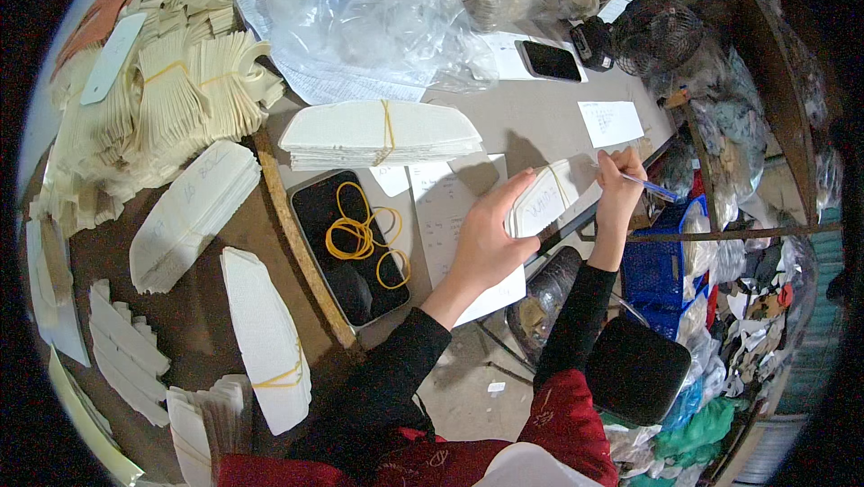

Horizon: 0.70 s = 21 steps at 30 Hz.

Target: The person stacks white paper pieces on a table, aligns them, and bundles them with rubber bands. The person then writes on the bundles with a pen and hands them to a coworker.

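My left hand (493, 239) is wrapped round a stack of white cut pieces (551, 199), thumb along one side and fingers along the other. A yellow rubber band circles this stack, and handwriting shows on its top piece. In my right hand (619, 174) is a blue-and-clear pen (661, 191), pinched by the fingers at the stack's right end. Its tip is too small to make out. Left of my left hand, yellow rubber bands (353, 239) lie on a dark tray (310, 208). Another banded white stack (378, 131) rests beyond the tray.
More white stacks (265, 334) lie on the lower brown surface at left, below a big pile of cream pieces (171, 95). Clear plastic bags (378, 14), a phone (551, 61) and a small fan (657, 32) stand at the back. Blue crates (652, 271) and a black stool (637, 370) are right.
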Motion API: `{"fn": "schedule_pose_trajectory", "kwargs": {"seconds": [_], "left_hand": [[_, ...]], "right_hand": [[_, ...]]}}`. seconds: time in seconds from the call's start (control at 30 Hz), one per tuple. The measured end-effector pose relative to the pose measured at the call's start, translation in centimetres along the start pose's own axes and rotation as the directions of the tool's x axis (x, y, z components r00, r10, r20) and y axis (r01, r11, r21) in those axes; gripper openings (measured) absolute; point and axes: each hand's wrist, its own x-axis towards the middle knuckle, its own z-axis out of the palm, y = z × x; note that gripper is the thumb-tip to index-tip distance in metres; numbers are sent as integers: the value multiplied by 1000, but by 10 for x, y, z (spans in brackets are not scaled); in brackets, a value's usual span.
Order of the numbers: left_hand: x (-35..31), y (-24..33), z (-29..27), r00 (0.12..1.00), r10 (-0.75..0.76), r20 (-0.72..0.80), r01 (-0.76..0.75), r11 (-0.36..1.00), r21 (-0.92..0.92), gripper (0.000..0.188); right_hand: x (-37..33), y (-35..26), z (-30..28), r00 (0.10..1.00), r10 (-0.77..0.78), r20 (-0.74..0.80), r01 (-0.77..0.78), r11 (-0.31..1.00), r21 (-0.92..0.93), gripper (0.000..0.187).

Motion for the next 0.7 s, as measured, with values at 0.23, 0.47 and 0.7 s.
{"fn": "schedule_pose_trajectory", "kwargs": {"seconds": [0.23,0.47,0.7], "left_hand": [[-3,-6,5,1000,26,2,-26,999,-23,71],[-9,8,11,908,371,-196,-245,848,470,90],[-108,105,29,884,441,-153,-416,893,173,61]], "right_hand": [[-2,6,-18,992,0,-128,11,996,85,33],[-117,14,-101,758,308,-575,-85,921,381,30],[-289,17,-122,857,402,-324,-346,913,216,23]]}}
